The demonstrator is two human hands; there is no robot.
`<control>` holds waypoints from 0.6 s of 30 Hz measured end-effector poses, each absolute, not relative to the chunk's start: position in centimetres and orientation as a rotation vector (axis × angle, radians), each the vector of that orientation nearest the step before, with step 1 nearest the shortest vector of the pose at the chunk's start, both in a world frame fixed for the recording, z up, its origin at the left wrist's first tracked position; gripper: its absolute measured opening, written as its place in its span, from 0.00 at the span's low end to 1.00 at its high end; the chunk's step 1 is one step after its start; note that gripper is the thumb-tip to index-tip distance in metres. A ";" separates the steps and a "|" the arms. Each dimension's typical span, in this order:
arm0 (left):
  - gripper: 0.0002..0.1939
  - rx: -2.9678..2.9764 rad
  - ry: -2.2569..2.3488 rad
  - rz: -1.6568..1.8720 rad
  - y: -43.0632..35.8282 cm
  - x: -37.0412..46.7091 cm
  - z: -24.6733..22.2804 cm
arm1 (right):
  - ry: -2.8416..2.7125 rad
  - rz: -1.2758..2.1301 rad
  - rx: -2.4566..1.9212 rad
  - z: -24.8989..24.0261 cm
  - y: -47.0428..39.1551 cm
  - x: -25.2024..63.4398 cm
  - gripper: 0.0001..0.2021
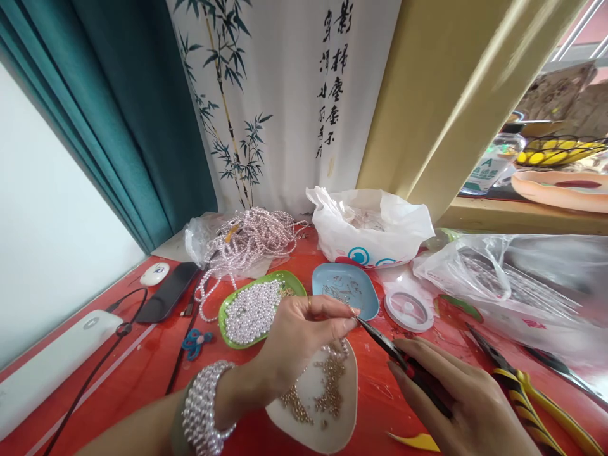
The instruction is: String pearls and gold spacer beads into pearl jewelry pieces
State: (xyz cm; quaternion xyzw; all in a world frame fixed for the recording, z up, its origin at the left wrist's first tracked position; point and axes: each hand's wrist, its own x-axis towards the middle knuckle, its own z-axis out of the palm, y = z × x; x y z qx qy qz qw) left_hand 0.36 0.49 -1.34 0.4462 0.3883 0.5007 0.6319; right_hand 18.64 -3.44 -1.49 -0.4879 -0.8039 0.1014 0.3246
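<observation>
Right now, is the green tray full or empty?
Mostly full: pearly white beads cover most of the green tray, leaving some green showing at its far right end.

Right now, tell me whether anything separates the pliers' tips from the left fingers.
Nothing visible does: the pliers in the right hand have their tips right at the fingers of the left hand. The blue tray lies beyond, not between. Anything pinched there is too small to tell.

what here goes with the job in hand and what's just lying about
Likely in the job:
pliers in the right hand
pearly beads in the green tray
gold beads in the white tray

Probably just lying about:
black phone-like slab
blue looped trinket
labelled bottle
</observation>
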 end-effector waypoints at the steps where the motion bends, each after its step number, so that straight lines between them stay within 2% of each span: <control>1: 0.03 1.018 0.887 1.146 0.4 0.4 -1.4 | -2.095 0.271 -1.283 -1.6 -3.5 18.6 0.08; 6: 0.02 1.001 0.908 1.148 0.3 0.6 -1.5 | -2.105 0.250 -1.292 -1.9 -3.7 18.5 0.08; 13: 0.03 1.035 0.965 1.096 0.2 0.4 -0.7 | -2.224 -0.131 -1.265 -2.1 -3.5 19.0 0.11; 18: 0.03 1.125 0.975 1.057 0.2 0.1 -0.3 | -2.284 -0.184 -1.224 -1.5 -3.3 19.5 0.11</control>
